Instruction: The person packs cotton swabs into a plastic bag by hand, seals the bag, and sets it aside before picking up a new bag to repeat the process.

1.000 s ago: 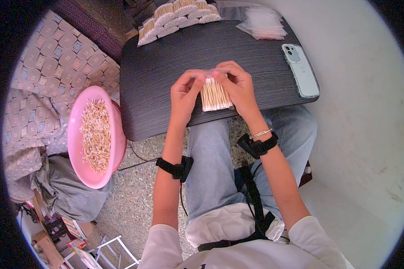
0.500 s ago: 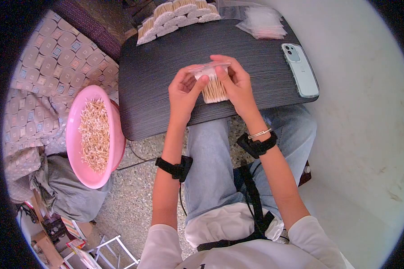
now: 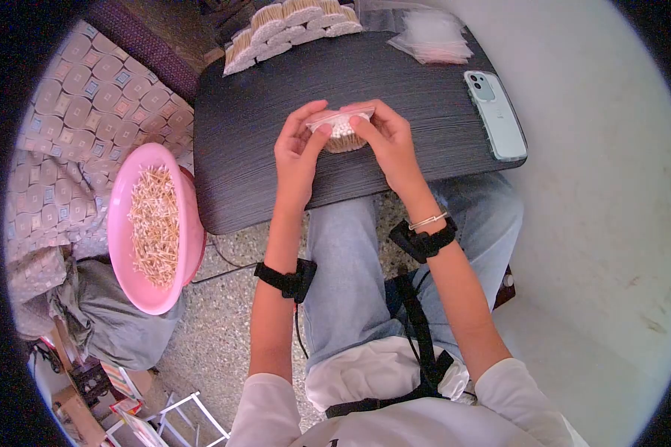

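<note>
A small clear zip bag filled with cotton swabs [image 3: 346, 140] is held above the near part of the dark table [image 3: 276, 179]. My left hand [image 3: 300, 149] grips its left upper corner, thumb in front and fingers behind. On the right upper corner, my right hand [image 3: 389, 141] pinches the bag in the same way. White cotton tips show at the bag's top, under the pinkish zip strip, with the sticks below. Both hands are closed on the plastic. The fingers behind the bag are partly hidden.
Packed swab bundles [image 3: 291, 33] are stacked at the table's far edge. Flat clear bags [image 3: 432, 37] lie at the far right, near a pale phone [image 3: 495, 115]. A pink basin [image 3: 118, 231] of loose swabs stands left of the table. A wall [image 3: 596, 186] rises on the right.
The bag has tipped, so its tips now face up toward me and its sticks look shorter. My right hand has shifted slightly left and down with it.
</note>
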Available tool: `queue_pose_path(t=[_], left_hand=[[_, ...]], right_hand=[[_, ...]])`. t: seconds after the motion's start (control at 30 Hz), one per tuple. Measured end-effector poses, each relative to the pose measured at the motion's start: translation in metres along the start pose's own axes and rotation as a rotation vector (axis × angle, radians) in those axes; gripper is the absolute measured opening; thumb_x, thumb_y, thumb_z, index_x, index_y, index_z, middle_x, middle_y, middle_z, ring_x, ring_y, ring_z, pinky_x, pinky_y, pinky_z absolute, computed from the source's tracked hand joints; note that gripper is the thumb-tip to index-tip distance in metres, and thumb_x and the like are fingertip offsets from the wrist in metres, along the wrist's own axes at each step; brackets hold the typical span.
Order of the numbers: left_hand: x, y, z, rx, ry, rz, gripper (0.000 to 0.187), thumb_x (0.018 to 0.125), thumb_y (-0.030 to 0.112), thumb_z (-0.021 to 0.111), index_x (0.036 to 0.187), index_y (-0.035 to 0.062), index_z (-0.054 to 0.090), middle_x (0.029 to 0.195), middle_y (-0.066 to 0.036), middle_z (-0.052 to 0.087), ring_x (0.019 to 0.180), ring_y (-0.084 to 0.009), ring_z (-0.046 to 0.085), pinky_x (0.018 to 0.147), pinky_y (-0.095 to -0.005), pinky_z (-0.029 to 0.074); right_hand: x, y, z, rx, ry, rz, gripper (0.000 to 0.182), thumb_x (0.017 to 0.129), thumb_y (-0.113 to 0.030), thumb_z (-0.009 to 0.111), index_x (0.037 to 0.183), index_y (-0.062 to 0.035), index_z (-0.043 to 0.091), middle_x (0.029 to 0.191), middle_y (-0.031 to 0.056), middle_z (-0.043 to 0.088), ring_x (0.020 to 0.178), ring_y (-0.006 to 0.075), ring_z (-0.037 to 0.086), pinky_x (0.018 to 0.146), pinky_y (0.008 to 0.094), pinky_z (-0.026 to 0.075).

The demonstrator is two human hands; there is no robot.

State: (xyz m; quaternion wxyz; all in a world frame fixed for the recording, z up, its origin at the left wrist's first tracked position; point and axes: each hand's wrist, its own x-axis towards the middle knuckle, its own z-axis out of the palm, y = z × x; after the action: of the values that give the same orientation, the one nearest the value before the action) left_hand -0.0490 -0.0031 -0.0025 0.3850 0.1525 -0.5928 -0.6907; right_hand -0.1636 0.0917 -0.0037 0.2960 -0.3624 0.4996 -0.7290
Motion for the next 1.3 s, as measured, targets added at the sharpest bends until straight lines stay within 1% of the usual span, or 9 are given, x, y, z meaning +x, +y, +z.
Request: queue_pose_path(t=[0.1,0.2,0.3,0.5,0.6,0.7,0.8,0.9,1.3], left_hand=[[-0.001,0.001,0.005,0.001,0.043,-0.009,0.026,0.091,0.011,0.059,0.115,0.0006,0.058,0.108,-0.006,0.062,0.099,-0.0111,0.057,0.086,-0.025,0.044],[0.0,-0.007,-0.003,0.009,0.066,-0.011,0.022,0.093,0.015,0.059,0.109,0.0004,0.061,0.101,-0.004,0.064,0.091,-0.0085,0.057,0.081,-0.0229,0.044],[0.0,-0.01,-0.005,-0.028,0.097,-0.01,0.021,0.092,0.017,0.061,0.104,0.0007,0.064,0.094,-0.002,0.065,0.085,-0.0062,0.057,0.074,-0.0211,0.044],[-0.002,-0.009,-0.008,0.101,0.177,-0.069,0.023,0.088,0.021,0.067,0.091,-0.0014,0.069,0.083,0.0,0.065,0.074,-0.0044,0.055,0.065,-0.0199,0.043],[-0.003,-0.009,-0.006,0.122,0.193,-0.062,0.025,0.086,0.022,0.069,0.09,-0.0021,0.07,0.082,0.0,0.066,0.071,-0.0041,0.054,0.064,-0.0198,0.043],[-0.004,-0.008,-0.007,0.211,0.175,-0.06,0.021,0.091,0.018,0.062,0.095,-0.0016,0.069,0.087,-0.001,0.066,0.072,-0.0049,0.054,0.064,-0.0203,0.042],[-0.001,-0.008,-0.007,0.098,0.161,-0.067,0.021,0.091,0.018,0.062,0.098,-0.0014,0.068,0.087,-0.002,0.067,0.073,-0.0056,0.055,0.064,-0.0205,0.043],[-0.001,-0.003,0.004,0.054,0.167,-0.014,0.019,0.089,0.016,0.066,0.098,-0.0008,0.068,0.089,-0.004,0.068,0.078,-0.0059,0.058,0.069,-0.0194,0.044],[-0.001,-0.01,-0.009,0.097,0.124,-0.048,0.013,0.088,0.014,0.066,0.087,0.0012,0.065,0.079,0.001,0.064,0.072,-0.0031,0.055,0.066,-0.0181,0.042]], right_hand=[[0.003,0.003,0.003,-0.008,0.065,-0.068,0.015,0.087,-0.013,0.062,0.095,-0.0004,0.063,0.086,0.0017,0.063,0.078,0.0072,0.054,0.072,0.0239,0.045],[0.002,0.005,0.003,-0.045,0.064,-0.076,0.018,0.085,-0.014,0.065,0.096,-0.0003,0.062,0.086,0.0026,0.063,0.078,0.0086,0.055,0.072,0.0242,0.045],[0.004,0.012,0.005,-0.23,0.056,-0.213,0.02,0.083,-0.016,0.068,0.095,0.0,0.063,0.083,0.0043,0.062,0.077,0.0111,0.055,0.071,0.025,0.045],[0.004,0.014,0.003,-0.217,0.094,-0.179,0.02,0.08,-0.017,0.071,0.084,0.0012,0.064,0.079,0.0059,0.058,0.072,0.014,0.054,0.067,0.0268,0.043],[0.002,0.011,-0.001,-0.243,0.044,-0.088,0.016,0.085,-0.013,0.068,0.09,0.0018,0.066,0.087,0.0003,0.055,0.08,0.006,0.052,0.07,0.0211,0.041],[0.002,0.01,-0.002,-0.315,0.046,-0.102,0.017,0.086,-0.014,0.067,0.091,0.0016,0.066,0.086,-0.0004,0.055,0.078,0.0055,0.052,0.068,0.0209,0.041],[0.003,0.013,0.002,-0.198,0.144,-0.125,0.018,0.083,-0.017,0.069,0.083,0.001,0.066,0.076,0.0032,0.057,0.067,0.0096,0.051,0.06,0.0237,0.04],[0.004,0.015,0.004,-0.08,0.194,-0.108,0.018,0.084,-0.017,0.068,0.083,0.0001,0.067,0.074,0.0015,0.056,0.064,0.0078,0.047,0.057,0.023,0.038],[0.004,0.017,0.0,-0.15,0.189,-0.07,0.019,0.085,-0.019,0.067,0.082,0.0002,0.067,0.071,0.0009,0.052,0.061,0.0081,0.044,0.054,0.0246,0.036]])
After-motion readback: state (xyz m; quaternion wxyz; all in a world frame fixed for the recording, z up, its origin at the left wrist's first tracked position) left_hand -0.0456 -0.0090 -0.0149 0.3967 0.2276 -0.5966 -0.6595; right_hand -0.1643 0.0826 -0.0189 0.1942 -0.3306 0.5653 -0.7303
